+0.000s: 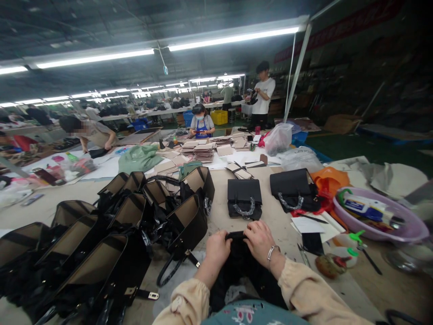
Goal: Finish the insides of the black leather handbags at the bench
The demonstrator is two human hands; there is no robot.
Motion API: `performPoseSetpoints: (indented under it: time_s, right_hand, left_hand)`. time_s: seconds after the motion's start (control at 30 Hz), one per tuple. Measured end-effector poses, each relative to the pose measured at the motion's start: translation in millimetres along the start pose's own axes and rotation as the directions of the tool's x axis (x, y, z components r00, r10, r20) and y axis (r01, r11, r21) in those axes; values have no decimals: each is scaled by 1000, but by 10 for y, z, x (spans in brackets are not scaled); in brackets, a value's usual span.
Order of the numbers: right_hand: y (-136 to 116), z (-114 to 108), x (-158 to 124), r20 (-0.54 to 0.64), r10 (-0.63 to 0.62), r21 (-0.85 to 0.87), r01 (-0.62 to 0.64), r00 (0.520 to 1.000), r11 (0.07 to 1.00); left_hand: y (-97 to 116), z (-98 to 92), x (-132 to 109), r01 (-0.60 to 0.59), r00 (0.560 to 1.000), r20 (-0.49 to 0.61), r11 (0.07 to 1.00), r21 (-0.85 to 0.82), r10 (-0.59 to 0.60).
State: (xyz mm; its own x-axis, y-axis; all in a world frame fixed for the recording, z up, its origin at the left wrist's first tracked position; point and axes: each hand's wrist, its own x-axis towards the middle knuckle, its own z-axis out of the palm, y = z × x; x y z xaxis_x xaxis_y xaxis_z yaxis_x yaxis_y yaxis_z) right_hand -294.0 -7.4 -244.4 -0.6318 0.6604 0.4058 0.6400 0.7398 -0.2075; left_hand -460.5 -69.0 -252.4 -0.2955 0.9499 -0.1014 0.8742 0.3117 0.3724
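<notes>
Factory workshop lit by long ceiling tube lights (233, 38), with a wide pale table (219, 216) running from the bottom of the frame into the distance.

At bottom centre, the person's left hand (217, 248) and right hand (260, 238) sit side by side. Both are closed, with fingers curled over the top edge of a black handbag (241, 265) that stands at the near edge of the table, between the forearms. A silver bracelet (272, 251) circles the right wrist.

Filling the lower left of the frame is a crowded group of open black handbags (101, 234) with tan linings, lying on their sides and touching one another. Above the hands, at centre, a closed black handbag with a chain handle (244, 196) lies flat. A second chain-handled handbag (292, 187) lies to its right, against an orange plastic bag (329, 180). At the right edge, a purple basin (411, 232) holds bottles and tubes, with a green-capped bottle (352, 241) just below it.

Farther back at centre are stacks of cardboard pieces (203, 151) and a white plastic bag (278, 137). Behind them a seated co-worker in a mask (202, 121) faces the camera. A standing person in a white shirt (263, 92) is at upper right of centre, and another person (89, 131) leans over the table at upper left.
</notes>
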Motion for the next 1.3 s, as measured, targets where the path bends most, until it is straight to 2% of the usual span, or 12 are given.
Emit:
performPoseSetpoints:
  time_s: [0.17, 0.3, 0.53, 0.8, 0.97, 1.1, 1.2, 1.3]
  right_hand:
    - [24, 67, -5, -39, 19, 13, -19, 999, 1000]
    - [48, 114, -9, -39, 26, 17, -26, 999, 1000]
    - [87, 85, -29, 1, -47, 73, 46, 999, 996]
    - [24, 71, -15, -58, 30, 35, -28, 998, 999]
    - [-21, 112, 23, -51, 70, 97, -65, 996, 993]
    - [-16, 165, 41, -44, 76, 141, -69, 996, 988]
    - [14, 174, 43, -40, 37, 164, -30, 999, 986]
    - [41, 156, 35, -14, -83, 181, 84, 996, 980]
  left_hand:
    - [35, -26, -14, 28, 999, 23, 999, -15, -28]
    - [10, 11, -2, 8, 1000, -4, 1000, -15, -8]
    - [-51, 49, 17, -2, 1000, -29, 999, -34, 1]
    - [-34, 71, 14, 9, 1000, -13, 1000, -15, -9]
    - [-36, 79, 21, -12, 999, -31, 1000, 0, 12]
    - [-20, 35, 13, 16, 1000, -6, 1000, -3, -16]
    - [-14, 5, 13, 31, 999, 16, 999, -12, -30]
    - [-26, 5, 23, 0, 1000, 6, 1000, -8, 0]
